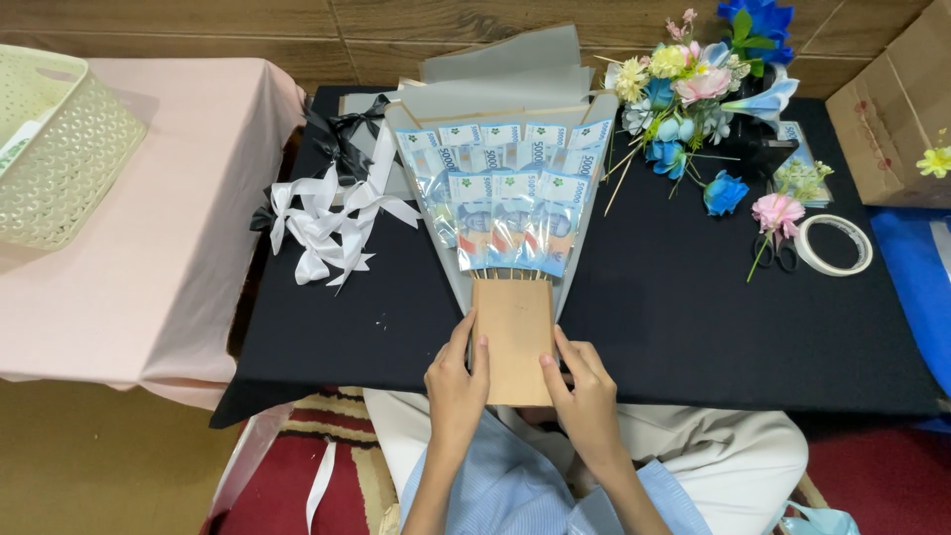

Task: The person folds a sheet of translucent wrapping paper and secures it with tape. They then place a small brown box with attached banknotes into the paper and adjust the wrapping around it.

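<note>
A fan of blue banknotes on thin sticks (510,213) lies on grey wrapping paper (495,84) spread over a black table (674,317). A brown cardboard panel (513,332) covers the stick ends at the near edge. My left hand (456,381) grips the panel's left side, thumb on top. My right hand (584,391) holds its right side the same way.
White and black ribbons (327,213) lie left of the bouquet. Artificial flowers (693,84), scissors (783,253) and a roll of tape (834,245) sit at the right. A cream basket (54,149) stands on a pink-covered table; a cardboard box (897,109) is far right.
</note>
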